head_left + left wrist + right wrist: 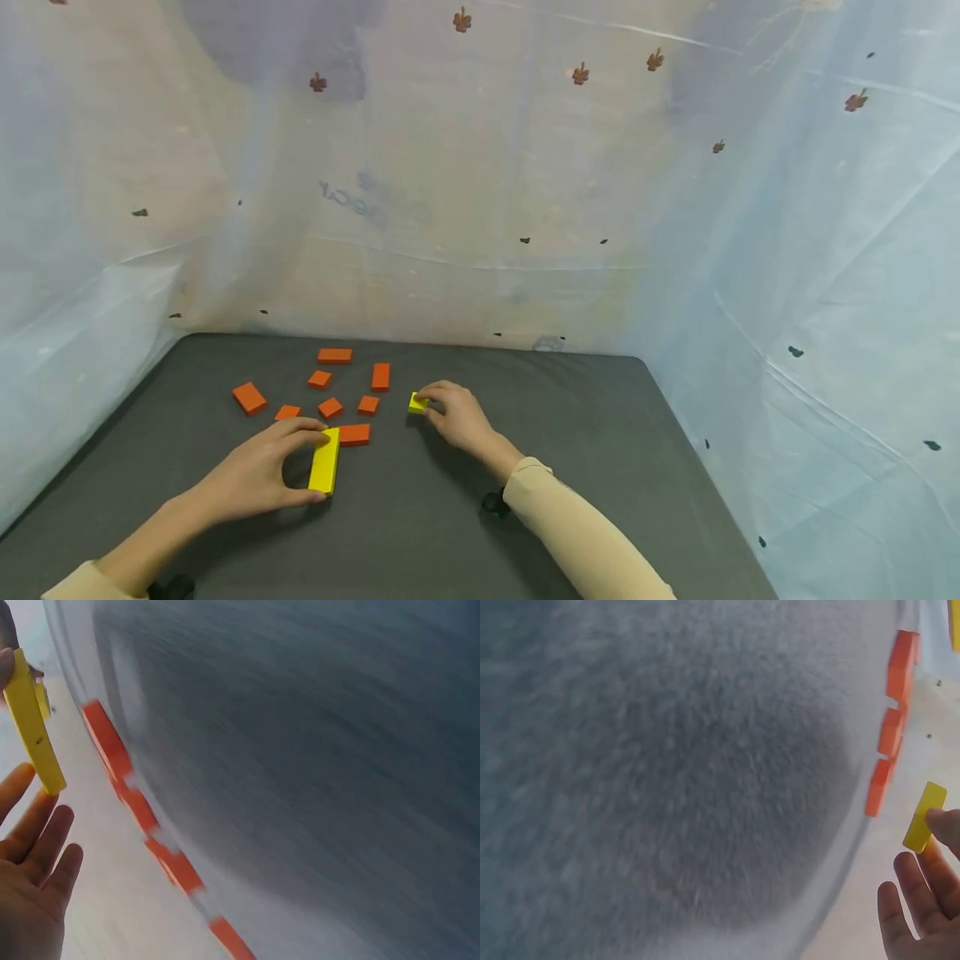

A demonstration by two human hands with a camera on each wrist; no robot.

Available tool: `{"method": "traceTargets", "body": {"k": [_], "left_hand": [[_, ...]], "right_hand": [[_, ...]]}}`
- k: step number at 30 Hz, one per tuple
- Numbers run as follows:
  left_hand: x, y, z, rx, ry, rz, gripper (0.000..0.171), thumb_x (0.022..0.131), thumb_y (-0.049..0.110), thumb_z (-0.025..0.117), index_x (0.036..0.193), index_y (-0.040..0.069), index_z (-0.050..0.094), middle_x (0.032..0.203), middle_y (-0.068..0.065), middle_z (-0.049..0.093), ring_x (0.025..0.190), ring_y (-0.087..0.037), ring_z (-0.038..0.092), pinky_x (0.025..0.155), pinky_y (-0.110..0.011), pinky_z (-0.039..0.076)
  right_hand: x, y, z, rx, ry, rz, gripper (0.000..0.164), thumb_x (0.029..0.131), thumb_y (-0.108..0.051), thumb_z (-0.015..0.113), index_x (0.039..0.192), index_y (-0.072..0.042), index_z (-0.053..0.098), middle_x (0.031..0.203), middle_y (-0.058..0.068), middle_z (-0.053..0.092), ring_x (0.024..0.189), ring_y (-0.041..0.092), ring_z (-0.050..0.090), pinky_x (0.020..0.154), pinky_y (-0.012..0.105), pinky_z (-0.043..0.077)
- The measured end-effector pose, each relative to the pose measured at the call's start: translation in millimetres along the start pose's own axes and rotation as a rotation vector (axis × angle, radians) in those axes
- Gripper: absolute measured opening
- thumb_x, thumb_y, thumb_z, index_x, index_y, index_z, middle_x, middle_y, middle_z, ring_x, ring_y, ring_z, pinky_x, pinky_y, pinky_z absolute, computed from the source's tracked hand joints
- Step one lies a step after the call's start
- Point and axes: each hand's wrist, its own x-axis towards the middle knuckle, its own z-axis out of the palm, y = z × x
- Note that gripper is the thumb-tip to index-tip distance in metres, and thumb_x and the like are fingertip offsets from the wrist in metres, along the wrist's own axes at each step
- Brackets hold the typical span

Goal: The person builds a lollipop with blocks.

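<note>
Between thumb and fingertips, my left hand pinches a long yellow block by its two ends, above the dark table. The left wrist view shows this yellow block with the fingers spread below it. My right hand, farther forward and to the right, pinches a smaller yellow block; the right wrist view has that block against the thumb. Nearest the left hand lies an orange block, just right of the long yellow block. Another orange block is partly hidden behind the left hand.
Several orange blocks lie scattered on the left half of the dark table, among them a long one at far left and an upright-lying one nearer the middle. Pale plastic sheeting walls the back and sides.
</note>
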Motion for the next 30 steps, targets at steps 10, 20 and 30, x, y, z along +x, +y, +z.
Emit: {"method": "traceTargets", "body": {"k": [10, 20, 30], "left_hand": [[50.3, 47.4, 37.7, -0.065, 0.017, 0.117, 0.076, 0.067, 0.053, 0.096, 0.127, 0.015, 0.067, 0.134, -0.001, 0.058, 0.116, -0.022, 0.062, 0.092, -0.047, 0.056], [82.4, 88.1, 67.5, -0.061, -0.052, 0.204, 0.077, 0.07, 0.059, 0.093, 0.126, 0.013, 0.067, 0.132, -0.004, 0.058, 0.116, -0.022, 0.059, 0.093, -0.045, 0.055], [99.2, 107.0, 88.9, -0.035, -0.171, 0.256, 0.074, 0.075, 0.066, 0.086, 0.123, 0.014, 0.066, 0.13, -0.002, 0.057, 0.116, -0.02, 0.057, 0.094, -0.043, 0.055]], "right_hand": [[-23, 10, -25, 0.038, 0.113, 0.003, 0.03, 0.098, -0.011, 0.073, 0.128, -0.015, 0.074, 0.134, 0.003, 0.067, 0.122, 0.022, 0.065, 0.1, 0.039, 0.056], [-46, 23, -45, 0.049, 0.128, 0.028, 0.028, 0.098, -0.01, 0.073, 0.126, -0.013, 0.074, 0.131, 0.005, 0.067, 0.12, 0.024, 0.065, 0.1, 0.042, 0.056], [-65, 40, -50, 0.001, 0.08, 0.016, 0.028, 0.098, -0.009, 0.074, 0.125, -0.012, 0.075, 0.13, 0.005, 0.068, 0.119, 0.026, 0.066, 0.099, 0.045, 0.056]]}}
